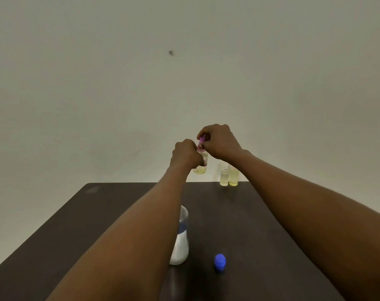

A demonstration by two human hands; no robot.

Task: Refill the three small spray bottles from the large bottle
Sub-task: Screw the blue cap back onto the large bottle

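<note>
Clear cylindrical bottle in left hand; right hand pinches pink cap.

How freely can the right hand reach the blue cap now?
Probably not yet: the right hand pinches the purple top of the raised small bottle. Nothing else blocks the blue cap.

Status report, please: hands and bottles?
Left hand grips small bottle, lifted. Right hand pinches its pink top. Large bottle and blue cap stand on table.
</note>
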